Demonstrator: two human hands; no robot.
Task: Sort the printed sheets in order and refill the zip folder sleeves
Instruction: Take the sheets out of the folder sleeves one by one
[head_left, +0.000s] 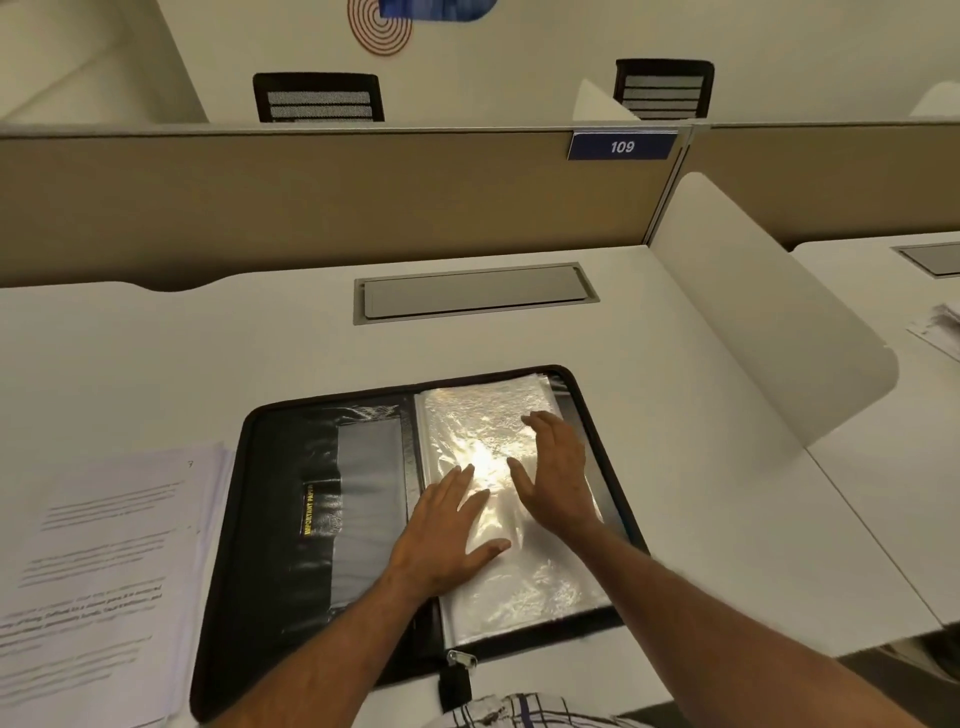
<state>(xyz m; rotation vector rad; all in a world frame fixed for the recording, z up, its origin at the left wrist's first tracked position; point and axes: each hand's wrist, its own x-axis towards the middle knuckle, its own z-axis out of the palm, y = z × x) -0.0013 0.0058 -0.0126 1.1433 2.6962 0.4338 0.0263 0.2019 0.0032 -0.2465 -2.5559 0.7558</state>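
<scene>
A black zip folder (291, 519) lies open on the white desk. Its right half holds a stack of clear plastic sleeves (524, 587) that glare under the light. My left hand (447, 535) lies flat on the lower left part of the top sleeve, fingers straight. My right hand (556, 467) rests on the sleeve farther up and right, fingers spread and relaxed. A pile of printed sheets (98, 571) sits on the desk to the left of the folder, untouched.
A grey cable hatch (472, 293) is set into the desk (701, 467) behind the folder. A tan partition with a "109" tag (622, 146) closes the back. A white divider panel (769, 332) stands on the right, with more papers (940, 327) on the neighbouring desk.
</scene>
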